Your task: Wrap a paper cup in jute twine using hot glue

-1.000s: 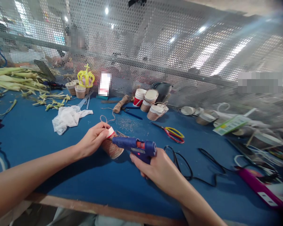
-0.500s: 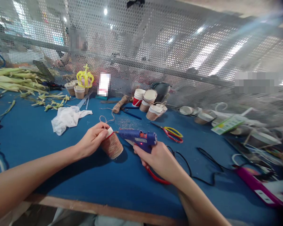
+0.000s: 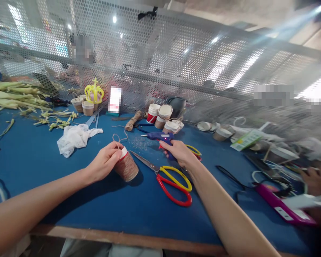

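My left hand (image 3: 107,160) pinches the rim of a small paper cup (image 3: 127,166), which is wrapped in brown twine and tilted on the blue table. A white band and a red line show at its rim, and a loose loop of twine (image 3: 119,137) rises beside my fingers. Farther off to the right, my right hand (image 3: 176,151) is closed around the grip of a blue hot glue gun (image 3: 160,136), its nozzle pointing left, apart from the cup. Between cup and right forearm lie scissors (image 3: 160,170) with one yellow and one red handle.
Behind the cup lies a twine bundle (image 3: 133,120), near several cups (image 3: 164,113). A crumpled white cloth (image 3: 76,139) is on the left, with corn husks (image 3: 13,95) beyond. A purple power strip (image 3: 278,203) and another person's hand (image 3: 317,180) are at right. Perforated metal (image 3: 149,60) stands behind.
My right hand has drawn the glue gun away from the cup's rim, up and farther back on the table, uncovering the scissors. The left hand still pinches the cup. Another person's hand shows more at right.
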Motion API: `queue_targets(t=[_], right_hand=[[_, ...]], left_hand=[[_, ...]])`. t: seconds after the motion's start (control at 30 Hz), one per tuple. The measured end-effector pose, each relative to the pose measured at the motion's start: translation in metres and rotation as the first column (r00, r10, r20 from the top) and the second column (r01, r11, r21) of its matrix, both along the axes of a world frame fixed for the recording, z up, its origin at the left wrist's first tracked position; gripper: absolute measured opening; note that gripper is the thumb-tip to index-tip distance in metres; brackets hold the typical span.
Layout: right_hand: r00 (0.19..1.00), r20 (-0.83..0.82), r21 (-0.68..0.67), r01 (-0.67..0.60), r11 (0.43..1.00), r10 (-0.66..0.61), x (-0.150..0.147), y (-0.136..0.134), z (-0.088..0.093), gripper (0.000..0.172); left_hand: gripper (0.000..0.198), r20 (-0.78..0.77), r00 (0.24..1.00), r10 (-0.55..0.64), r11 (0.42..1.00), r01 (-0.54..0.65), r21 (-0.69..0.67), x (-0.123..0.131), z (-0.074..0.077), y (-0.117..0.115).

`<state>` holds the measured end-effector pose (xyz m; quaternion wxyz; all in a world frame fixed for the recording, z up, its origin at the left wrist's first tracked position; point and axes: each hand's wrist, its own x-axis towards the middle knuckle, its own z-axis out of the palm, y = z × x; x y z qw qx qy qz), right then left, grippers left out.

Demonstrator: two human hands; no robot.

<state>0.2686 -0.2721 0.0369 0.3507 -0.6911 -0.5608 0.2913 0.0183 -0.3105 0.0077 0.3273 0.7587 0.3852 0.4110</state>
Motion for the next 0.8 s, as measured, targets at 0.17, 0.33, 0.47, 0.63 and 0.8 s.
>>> queue_targets(t=[0.17, 0.33, 0.47, 0.63, 0.8], right_hand=[[0.985, 0.171, -0.012, 0.021, 1.0, -0.019, 0.003, 0.02, -0.014, 0.028], [0.944, 0.328, 0.154, -0.099, 0.983, 0.044, -0.018, 0.014, 0.0, 0.018], [0.873, 0.321, 0.165, -0.433, 0.886, 0.367, -0.067, -0.007, 0.022, 0.017], [0.684, 0.133, 0.128, -0.729, 0.672, 0.717, -0.114, -0.019, 0.03, 0.025], [0.716, -0.06, 0.221, -0.67, 0.708, 0.696, -0.116, -0.02, 0.021, 0.01]], left_hand=[[0.033, -0.015, 1.0, -0.004, 0.999, 0.005, 0.031, 0.0, 0.0, -0.001], [0.034, -0.03, 0.999, -0.013, 0.998, 0.014, 0.058, 0.0, 0.001, -0.002], [0.035, -0.065, 0.997, -0.036, 0.992, 0.044, 0.114, 0.0, 0.0, -0.004], [0.035, -0.091, 0.996, -0.024, 0.98, 0.041, 0.194, 0.001, -0.004, -0.003], [0.035, -0.118, 0.993, -0.006, 0.983, 0.028, 0.183, 0.001, -0.003, -0.002]])
